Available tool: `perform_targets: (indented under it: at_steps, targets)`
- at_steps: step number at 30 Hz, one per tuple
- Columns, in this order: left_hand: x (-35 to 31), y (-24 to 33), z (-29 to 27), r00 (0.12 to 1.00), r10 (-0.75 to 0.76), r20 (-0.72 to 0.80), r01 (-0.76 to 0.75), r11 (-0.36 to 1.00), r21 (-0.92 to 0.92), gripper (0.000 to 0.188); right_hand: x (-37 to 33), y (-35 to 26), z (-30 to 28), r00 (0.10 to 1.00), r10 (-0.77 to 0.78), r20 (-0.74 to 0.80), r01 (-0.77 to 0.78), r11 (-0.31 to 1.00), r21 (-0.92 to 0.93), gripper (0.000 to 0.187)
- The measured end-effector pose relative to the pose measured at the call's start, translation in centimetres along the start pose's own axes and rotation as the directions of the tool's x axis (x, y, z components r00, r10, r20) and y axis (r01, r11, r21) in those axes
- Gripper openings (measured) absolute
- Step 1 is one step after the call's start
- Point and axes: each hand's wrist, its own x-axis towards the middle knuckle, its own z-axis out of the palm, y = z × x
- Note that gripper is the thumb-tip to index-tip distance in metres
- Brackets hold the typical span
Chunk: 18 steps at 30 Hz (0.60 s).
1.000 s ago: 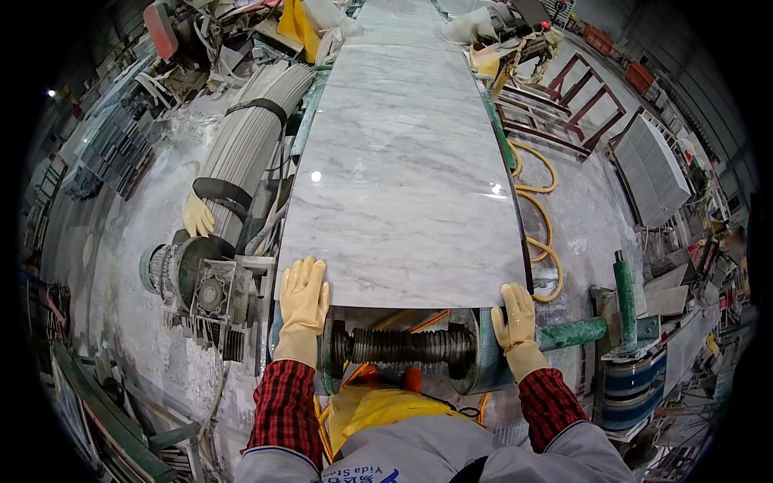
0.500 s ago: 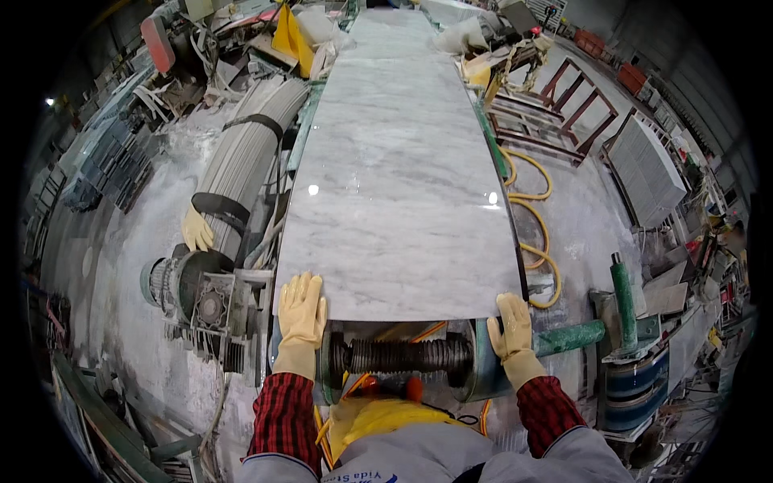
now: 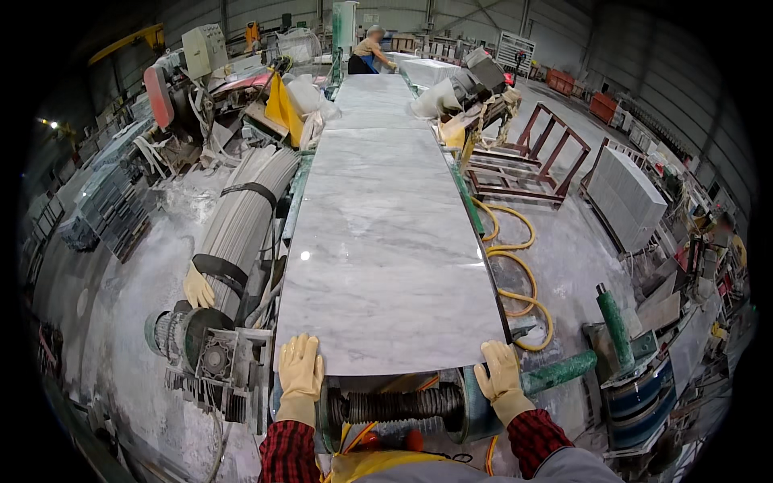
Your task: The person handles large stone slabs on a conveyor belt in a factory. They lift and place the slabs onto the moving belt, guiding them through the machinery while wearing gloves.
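Lying flat, the left hand (image 3: 300, 377) touches the near left corner of a big stone slab (image 3: 385, 282), which stretches away ahead. The right hand (image 3: 502, 378), fingers straight out, rests at the near right corner. A yellow hose (image 3: 551, 328) curls farther right.

Workshop interior: grey wall (image 3: 555, 32), apparently ribbed metal, beyond the far edge of the conveyor (image 3: 475, 221); pale, dusty floor (image 3: 555, 253) along both side edges; dark-red steel rack (image 3: 555, 143) off the right edge; bright lamp (image 3: 55, 125), far left.
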Motion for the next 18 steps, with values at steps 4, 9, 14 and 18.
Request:
perform_targets:
  at_steps: [4, 9, 14, 18]
  targets:
    - [-0.8, -0.4, 0.8, 1.0, -0.018, -0.017, 0.019, 0.999, 0.031, 0.042, 0.2, -0.2, -0.2, 1.0, 0.012, 0.012, -0.012, 1.0, 0.008, 0.053]
    - [-1.2, -0.3, 0.9, 0.998, -0.053, 0.03, 0.053, 0.998, 0.019, 0.043, 0.0, -0.8, -0.6, 0.998, -0.038, -0.051, 0.037, 0.999, -0.025, 0.053]
    - [-1.0, 0.0, 0.3, 0.997, -0.053, 0.061, 0.054, 0.999, -0.005, 0.043, -0.5, -0.4, -0.1, 0.996, -0.045, -0.073, 0.044, 0.999, -0.022, 0.054]
    - [-1.4, -0.2, 0.5, 0.999, -0.041, 0.01, 0.041, 0.999, 0.03, 0.043, -0.5, -0.3, 0.0, 1.0, -0.007, -0.019, 0.007, 1.0, 0.0, 0.054]
